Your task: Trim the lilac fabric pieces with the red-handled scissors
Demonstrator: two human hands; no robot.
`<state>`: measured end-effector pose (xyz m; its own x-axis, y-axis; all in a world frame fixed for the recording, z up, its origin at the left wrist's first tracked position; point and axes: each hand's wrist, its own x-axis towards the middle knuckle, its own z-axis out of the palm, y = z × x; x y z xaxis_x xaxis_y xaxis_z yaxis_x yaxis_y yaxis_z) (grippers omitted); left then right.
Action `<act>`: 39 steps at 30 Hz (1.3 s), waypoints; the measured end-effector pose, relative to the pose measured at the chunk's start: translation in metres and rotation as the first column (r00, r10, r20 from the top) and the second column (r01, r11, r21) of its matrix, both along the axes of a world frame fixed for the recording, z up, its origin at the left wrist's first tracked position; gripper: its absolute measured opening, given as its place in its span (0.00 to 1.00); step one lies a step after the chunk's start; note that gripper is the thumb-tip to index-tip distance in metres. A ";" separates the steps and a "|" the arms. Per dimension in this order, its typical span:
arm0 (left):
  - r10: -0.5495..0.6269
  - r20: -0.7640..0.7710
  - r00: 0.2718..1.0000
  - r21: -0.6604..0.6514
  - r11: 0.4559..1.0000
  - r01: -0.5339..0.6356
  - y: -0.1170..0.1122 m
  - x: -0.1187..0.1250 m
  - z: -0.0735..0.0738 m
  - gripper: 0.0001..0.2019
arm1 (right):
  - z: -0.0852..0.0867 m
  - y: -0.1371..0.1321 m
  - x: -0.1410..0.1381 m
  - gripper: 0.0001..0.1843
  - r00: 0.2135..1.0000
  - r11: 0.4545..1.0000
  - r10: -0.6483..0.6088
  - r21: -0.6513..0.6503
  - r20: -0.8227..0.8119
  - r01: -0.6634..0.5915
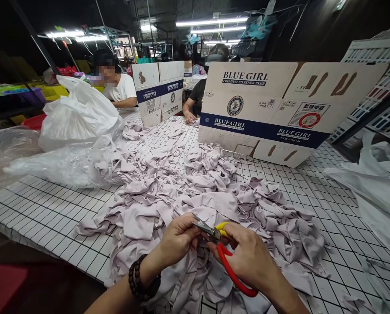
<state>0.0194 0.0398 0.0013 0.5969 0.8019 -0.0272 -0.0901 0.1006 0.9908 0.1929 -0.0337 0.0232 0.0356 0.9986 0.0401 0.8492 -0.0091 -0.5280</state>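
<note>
My right hand (252,253) is wrapped around scissors (216,235) with one red and one yellow handle. Their blades are apart and point left, toward my left hand (179,235). Thumb and fingers of that hand are pinched on a piece of pale lilac fabric, mostly hidden behind the fingers; the blades are right beside the fingertips. A beaded bracelet circles my left wrist. Beneath and beyond both hands spreads a large heap of pale lilac fabric pieces (208,205).
A white table (67,218) with black grid lines carries the heap. White plastic bags (80,117) lie at left, more plastic (378,174) at right. Beer cartons (260,104) stand behind the heap. Two people sit across the table, one with a hand (190,117) near fabric.
</note>
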 end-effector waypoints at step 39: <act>0.591 -0.502 0.632 0.583 0.771 -0.258 0.039 -0.119 0.020 0.20 | -0.058 0.012 0.005 0.15 0.851 0.938 -0.345 -0.155 -0.396 0.309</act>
